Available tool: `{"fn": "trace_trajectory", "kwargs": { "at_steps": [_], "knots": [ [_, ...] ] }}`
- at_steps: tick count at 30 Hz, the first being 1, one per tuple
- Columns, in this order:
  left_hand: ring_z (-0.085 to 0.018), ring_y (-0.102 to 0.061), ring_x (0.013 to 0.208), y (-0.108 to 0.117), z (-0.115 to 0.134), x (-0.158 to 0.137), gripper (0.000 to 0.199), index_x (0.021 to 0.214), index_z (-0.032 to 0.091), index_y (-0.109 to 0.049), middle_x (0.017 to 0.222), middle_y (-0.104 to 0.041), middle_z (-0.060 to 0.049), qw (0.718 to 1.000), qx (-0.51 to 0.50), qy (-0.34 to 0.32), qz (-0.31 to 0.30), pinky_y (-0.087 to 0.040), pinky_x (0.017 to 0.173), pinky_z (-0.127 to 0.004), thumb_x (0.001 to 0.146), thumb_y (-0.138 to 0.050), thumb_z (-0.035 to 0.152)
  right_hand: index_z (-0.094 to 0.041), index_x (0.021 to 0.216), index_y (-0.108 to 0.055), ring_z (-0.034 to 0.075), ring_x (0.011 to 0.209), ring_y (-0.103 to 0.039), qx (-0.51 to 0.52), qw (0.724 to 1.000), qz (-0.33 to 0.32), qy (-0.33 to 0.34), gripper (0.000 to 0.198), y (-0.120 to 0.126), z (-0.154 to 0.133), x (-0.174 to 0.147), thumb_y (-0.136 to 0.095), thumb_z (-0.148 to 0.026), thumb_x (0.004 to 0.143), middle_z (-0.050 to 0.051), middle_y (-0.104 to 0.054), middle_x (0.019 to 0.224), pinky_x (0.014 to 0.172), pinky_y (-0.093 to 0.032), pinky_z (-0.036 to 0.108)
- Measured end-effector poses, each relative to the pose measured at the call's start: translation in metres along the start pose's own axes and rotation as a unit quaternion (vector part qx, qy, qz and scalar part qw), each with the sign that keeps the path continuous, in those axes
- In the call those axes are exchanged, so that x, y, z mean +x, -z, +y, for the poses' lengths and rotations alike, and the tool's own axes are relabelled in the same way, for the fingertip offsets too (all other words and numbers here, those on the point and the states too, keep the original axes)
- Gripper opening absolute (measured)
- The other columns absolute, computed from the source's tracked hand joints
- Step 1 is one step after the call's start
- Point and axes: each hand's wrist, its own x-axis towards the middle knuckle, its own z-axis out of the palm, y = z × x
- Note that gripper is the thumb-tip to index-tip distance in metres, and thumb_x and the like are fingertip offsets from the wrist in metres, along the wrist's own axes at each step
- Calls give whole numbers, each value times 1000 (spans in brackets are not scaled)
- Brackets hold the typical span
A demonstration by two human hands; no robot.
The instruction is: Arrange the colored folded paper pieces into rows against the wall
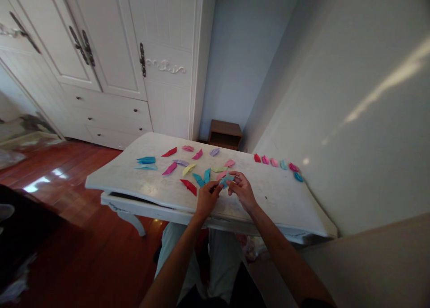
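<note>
Pinching a light-blue folded paper [226, 180] together, the curled left hand [207, 198] and looser right hand [243, 191] sit close above the white surface [278, 203], forearms [183, 250] angled inward.

The surface [278, 203] lies open toward its near right corner; folded papers [188, 187] obstruct its middle, a wall [336, 133] its right edge.

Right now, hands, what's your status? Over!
Left hand and right hand: both gripping the small light-blue folded-paper piece. Position: over the white curvy-edged table. Nearby: long red folded-paper piece, just left of the left hand.
</note>
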Motion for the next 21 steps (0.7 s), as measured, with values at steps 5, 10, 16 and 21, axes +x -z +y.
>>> {"fn": "trace_trajectory", "kwargs": {
  "at_steps": [5,10,16,21],
  "knots": [
    [-12,-57,54,1,4,0,27,82,15,-69,66,-64,-1,1000,6,0,3,-44,55,-23,83,-58,40,-18,97,-59,8,49,-53,-6,1000,-5,-13,37,6,9,1,-74,-42,72,0,-66,79,48,-44,21],
    [-13,-58,56,1,5,0,31,81,14,-70,66,-64,-2,1000,22,-1,5,-44,57,-23,83,-57,42,-17,78,-63,10,52,-54,-32,999,-20,-30,32,14,12,-3,-76,-46,70,-2,-61,64,52,-45,22],
    [-14,-58,55,1,7,-2,38,77,15,-67,64,-64,-3,999,34,-3,8,-43,55,-24,87,-53,48,-18,80,-64,12,52,-55,-69,997,10,-33,33,36,15,-17,-70,-50,75,-2,-60,58,53,-44,23],
    [-16,-60,57,1,6,-1,41,78,16,-66,67,-65,-4,995,102,-13,14,-43,55,-25,90,-45,50,-18,84,-63,12,52,-54,-121,990,72,-18,41,91,13,-12,-66,-58,74,-2,-59,62,54,-45,24]
  ]
}}
